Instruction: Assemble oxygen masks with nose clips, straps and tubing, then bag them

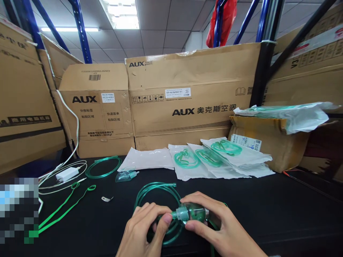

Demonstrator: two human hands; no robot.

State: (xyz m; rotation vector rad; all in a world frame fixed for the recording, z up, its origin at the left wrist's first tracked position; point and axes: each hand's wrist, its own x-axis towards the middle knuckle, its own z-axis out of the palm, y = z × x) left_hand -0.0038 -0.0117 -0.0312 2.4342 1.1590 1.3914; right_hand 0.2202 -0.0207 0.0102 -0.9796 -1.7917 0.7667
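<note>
Near the front of the black table, my right hand (222, 223) has its thumb and fingers closed around a small clear green oxygen mask (197, 213). The mask lies on its side, its pale green connector (182, 214) pointing left. My left hand (143, 228) pinches the end of green oxygen tubing (137, 196) at that connector. Tube end and connector meet there; how far one sits inside the other, I cannot tell. Loops of the tubing lie coiled behind and under my left hand. A green strap hangs by the mask, partly hidden by my right hand.
Several white packets (187, 173) with green tubing lie at the back. Left are another tubing coil (89, 171), a clear mask (125, 175), green elastic straps (63, 205), a small metal clip (106, 198) and a white adapter (67, 174) with cables. Cardboard boxes (193, 125) stand behind.
</note>
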